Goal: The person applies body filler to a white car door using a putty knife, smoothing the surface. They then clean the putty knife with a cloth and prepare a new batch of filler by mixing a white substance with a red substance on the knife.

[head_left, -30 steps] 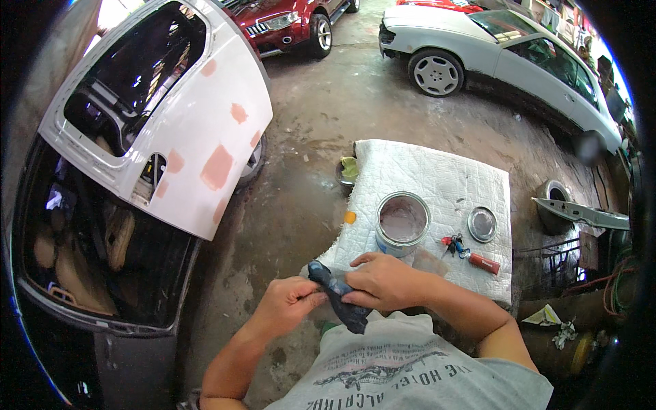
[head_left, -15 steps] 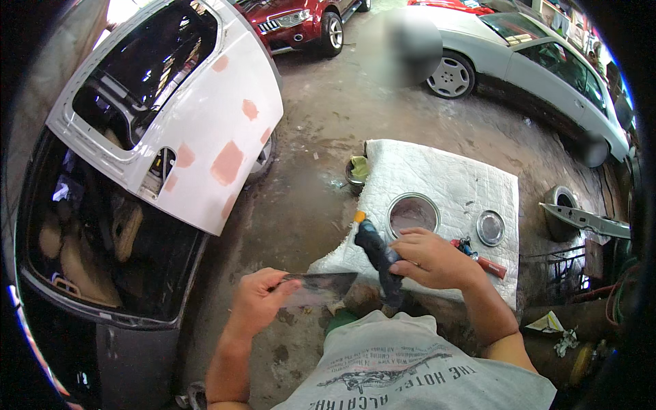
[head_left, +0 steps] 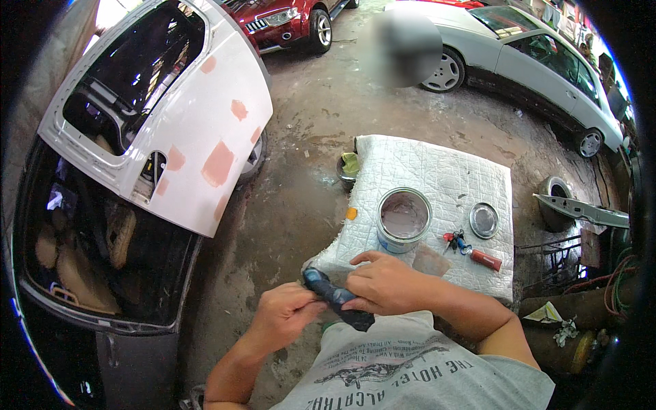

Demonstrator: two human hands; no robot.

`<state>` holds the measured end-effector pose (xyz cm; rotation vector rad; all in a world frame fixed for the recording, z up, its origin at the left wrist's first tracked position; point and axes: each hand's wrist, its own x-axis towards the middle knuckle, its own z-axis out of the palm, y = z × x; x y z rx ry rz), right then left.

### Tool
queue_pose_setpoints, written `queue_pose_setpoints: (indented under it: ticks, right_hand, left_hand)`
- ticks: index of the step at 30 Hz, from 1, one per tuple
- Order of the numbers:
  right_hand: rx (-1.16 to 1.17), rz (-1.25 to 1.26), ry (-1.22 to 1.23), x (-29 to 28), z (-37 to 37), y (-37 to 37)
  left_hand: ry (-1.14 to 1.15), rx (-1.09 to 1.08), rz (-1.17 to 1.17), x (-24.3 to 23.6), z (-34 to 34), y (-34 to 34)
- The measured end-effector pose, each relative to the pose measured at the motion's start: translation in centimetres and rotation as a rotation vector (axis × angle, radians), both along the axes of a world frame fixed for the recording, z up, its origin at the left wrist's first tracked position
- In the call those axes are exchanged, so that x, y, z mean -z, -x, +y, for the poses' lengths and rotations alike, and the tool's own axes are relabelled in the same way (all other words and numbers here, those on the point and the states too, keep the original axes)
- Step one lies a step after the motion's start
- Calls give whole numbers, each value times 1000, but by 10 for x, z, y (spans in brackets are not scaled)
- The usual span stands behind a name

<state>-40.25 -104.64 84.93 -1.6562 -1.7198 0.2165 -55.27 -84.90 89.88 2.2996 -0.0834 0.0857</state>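
One dark cloth [head_left: 333,292], near the table [head_left: 458,171], is gripped in the right hand [head_left: 386,282], seemingly mid-wipe, while the left hand [head_left: 285,312] pinches something hidden; another stroke would need steady pressure.

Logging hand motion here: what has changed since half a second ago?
The right hand carried the dark cloth left and toward the body; the left hand came right, so the two are now close together. The dark flat blade seen in the left hand can no longer be made out. No release shows. The open tin, round lid and red tube stayed put.
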Motion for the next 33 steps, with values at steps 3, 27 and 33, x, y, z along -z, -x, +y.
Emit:
queue_pose_setpoints:
  ticks: [3,27,33]
  right_hand:
    - [78,-79,227,9,-22,-19]
    - [1176,1325,138,256,-203,-63]
    - [1329,921,66,278,-195,-102]
  left_hand:
    - [70,-216,12,-10,23,14]
    - [1390,-815,107,214,28,31]
    - [1371,-785,52,186,17,7]
